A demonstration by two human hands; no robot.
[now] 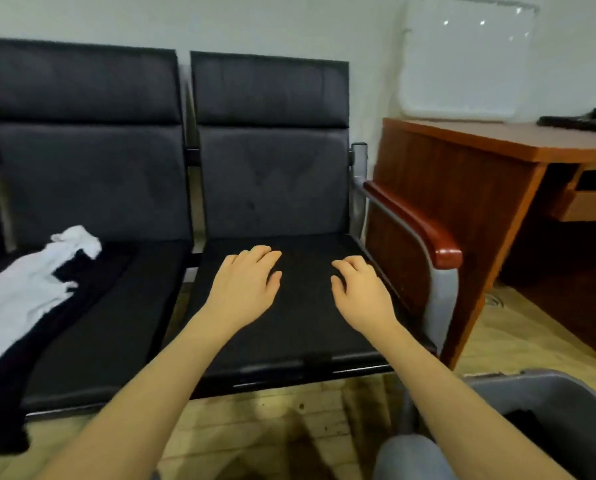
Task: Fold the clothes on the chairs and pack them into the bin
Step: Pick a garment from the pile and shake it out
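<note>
My left hand [244,285] and my right hand [358,292] both rest palm down on the black seat of the right chair [289,341], a hand's width apart, and hold nothing. The fingertips of the right hand are slightly bent. The surface under them is flat and black; I cannot tell whether a dark garment lies there. On the left chair [116,317] a crumpled white garment [23,292] lies over a black garment [2,393] that hangs off the seat's front edge. The grey bin [545,389] stands on the floor at the lower right, beside my right forearm.
A red-brown wooden armrest [414,220] borders the right chair. Beyond it stands a wooden desk [462,143] with a dark object on top, and a whiteboard [462,57] leans on the wall. Tiled floor [282,431] shows in front of the chairs.
</note>
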